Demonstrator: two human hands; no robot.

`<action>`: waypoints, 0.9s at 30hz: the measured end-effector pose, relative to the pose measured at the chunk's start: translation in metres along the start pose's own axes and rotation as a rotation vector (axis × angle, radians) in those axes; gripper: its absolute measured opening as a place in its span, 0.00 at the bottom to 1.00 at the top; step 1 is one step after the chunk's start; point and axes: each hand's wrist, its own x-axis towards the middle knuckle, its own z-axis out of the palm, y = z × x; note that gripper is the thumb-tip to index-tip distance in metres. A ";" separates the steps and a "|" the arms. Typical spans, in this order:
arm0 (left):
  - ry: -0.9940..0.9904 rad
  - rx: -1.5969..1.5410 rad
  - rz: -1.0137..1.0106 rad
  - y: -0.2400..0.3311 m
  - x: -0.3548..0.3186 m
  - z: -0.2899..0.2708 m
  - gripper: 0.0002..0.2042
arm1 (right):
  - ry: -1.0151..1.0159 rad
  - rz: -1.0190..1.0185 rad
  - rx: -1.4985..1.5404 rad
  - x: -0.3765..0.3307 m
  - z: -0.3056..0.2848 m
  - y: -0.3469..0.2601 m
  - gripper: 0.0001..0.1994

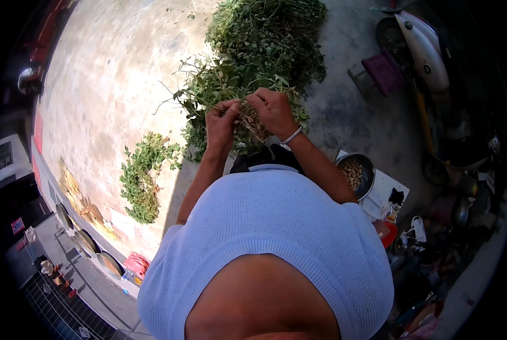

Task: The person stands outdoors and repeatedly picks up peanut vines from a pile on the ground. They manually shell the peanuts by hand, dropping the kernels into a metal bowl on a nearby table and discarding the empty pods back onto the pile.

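My left hand point(220, 124) and my right hand point(274, 111) are close together in front of my body. Both have their fingers closed on a peanut plant point(249, 120), whose pale, tangled roots hang between them. Whatever small part each set of fingertips pinches is too fine to make out. A white band point(291, 135) circles my right wrist. Just beyond the hands, leafy green plants point(231, 79) run into a larger heap point(267, 34). By my right elbow, a dark round bowl point(370, 174) holds many peanuts point(353, 171).
A smaller bunch of plants point(143, 181) lies on the sunlit concrete point(106, 85) at left. On the right are a purple-seated stool point(384, 71), a scooter point(426, 51), a white board point(387, 192) beneath the bowl and a red basin point(385, 232). Round trays point(86, 241) stand at lower left.
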 end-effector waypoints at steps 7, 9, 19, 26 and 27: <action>-0.164 -0.299 -0.069 -0.010 0.004 -0.015 0.08 | 0.134 0.140 0.370 0.017 -0.011 -0.001 0.13; -0.224 -0.358 -0.060 -0.009 0.005 -0.017 0.08 | 0.072 0.138 0.395 0.019 -0.015 -0.003 0.10; -0.310 -0.437 -0.103 0.006 0.003 -0.026 0.14 | 0.022 0.108 0.223 0.003 -0.024 -0.013 0.07; -0.269 -0.071 0.009 0.007 -0.002 -0.012 0.14 | -0.253 -0.130 -0.211 0.012 -0.011 -0.016 0.13; -0.217 0.062 0.018 0.005 -0.002 -0.014 0.12 | -0.262 -0.127 -0.278 0.014 -0.008 -0.016 0.14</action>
